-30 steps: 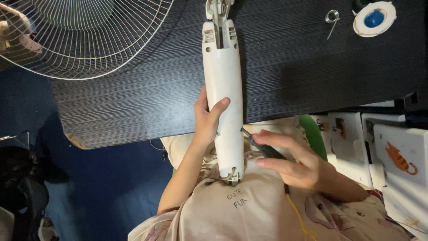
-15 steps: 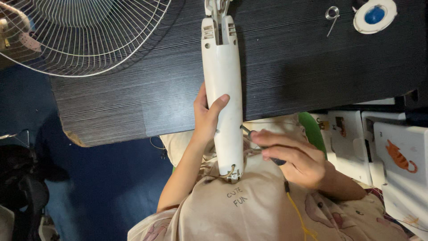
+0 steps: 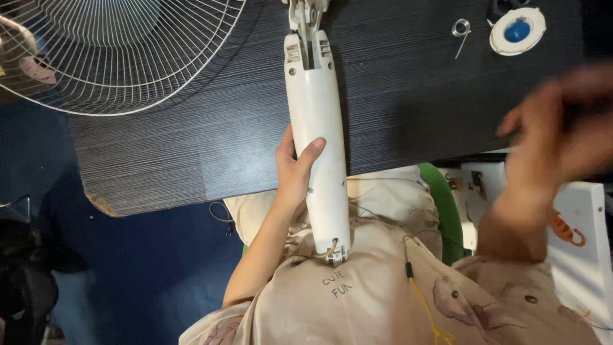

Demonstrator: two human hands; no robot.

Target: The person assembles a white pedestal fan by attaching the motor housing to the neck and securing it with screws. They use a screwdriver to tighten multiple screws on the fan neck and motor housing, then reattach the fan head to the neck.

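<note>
Head view: gripping a long white plastic housing (image 3: 317, 140), left hand (image 3: 292, 171) wrapping its lower half, thumb across the front, fingers clamped behind. Housing lying across the near edge of the dark wood-grain table (image 3: 408, 96), top end resting on the table, bottom end hanging off over a beige shirt (image 3: 357, 294), wires trailing from its tip. Hovering blurred above the table's right near corner, right hand (image 3: 549, 140); impossible to tell whether open or closed. Lying at the left far corner, wire fan guard (image 3: 121, 51). Sitting near the far right edge, round white-and-blue cap (image 3: 517, 30) beside a small metal ring (image 3: 460, 28).
</note>
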